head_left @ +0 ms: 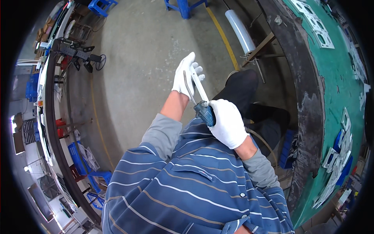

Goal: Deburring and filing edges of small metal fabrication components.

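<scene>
My left hand [184, 78], in a white glove, is in front of my body with its fingers curled around the upper end of a narrow white strip [200, 86]. The strip slants down toward my right hand [227, 123], also in a white glove. That hand is closed around the blue body of an air blow gun [204, 112]. The gun's thin, bent metal nozzle [188, 88] reaches up along the strip and across my left palm. Whether the strip's lower end touches my right hand I cannot tell.
On my right stands a green-topped table [317, 97] with a worn dark edge, bearing white cut-out plates [320, 33]. A clear plastic-wrapped roll [238, 31] lies beyond it. Blue stools [183, 8] stand ahead. At left is a long bench with a black clamp-like bracket [76, 53]. A hose [261, 138] hangs near my right arm.
</scene>
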`<act>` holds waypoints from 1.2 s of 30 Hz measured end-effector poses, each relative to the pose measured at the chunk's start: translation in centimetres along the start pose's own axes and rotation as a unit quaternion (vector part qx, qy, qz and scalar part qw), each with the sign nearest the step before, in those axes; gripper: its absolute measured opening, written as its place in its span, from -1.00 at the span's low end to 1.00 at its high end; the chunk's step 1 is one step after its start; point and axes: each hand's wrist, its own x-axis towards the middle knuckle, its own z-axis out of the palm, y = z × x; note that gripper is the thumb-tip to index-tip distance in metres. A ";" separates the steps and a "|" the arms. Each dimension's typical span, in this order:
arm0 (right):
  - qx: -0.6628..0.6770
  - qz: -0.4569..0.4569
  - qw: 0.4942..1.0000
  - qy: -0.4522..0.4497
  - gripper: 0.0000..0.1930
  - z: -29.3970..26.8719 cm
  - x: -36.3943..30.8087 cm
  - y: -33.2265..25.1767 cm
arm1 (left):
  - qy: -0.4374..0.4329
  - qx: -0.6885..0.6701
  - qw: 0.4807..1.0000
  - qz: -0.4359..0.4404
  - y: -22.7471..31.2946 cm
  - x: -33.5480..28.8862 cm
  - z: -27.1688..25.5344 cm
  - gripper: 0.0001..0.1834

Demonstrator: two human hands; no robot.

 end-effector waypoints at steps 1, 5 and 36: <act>-0.007 -0.009 1.000 -0.004 -0.62 0.2 -0.3 0.0 | 0.016 0.019 1.000 0.004 0.0 0.1 0.1 -0.28; -0.016 -0.015 1.000 0.021 -0.62 0.5 -0.1 0.5 | -0.009 0.008 0.997 -0.073 -3.0 -0.3 -2.2 -0.20; 0.116 0.125 0.975 -0.143 -0.56 -0.9 -3.5 1.6 | -0.243 -0.274 0.924 -0.109 0.1 1.6 -10.8 -0.14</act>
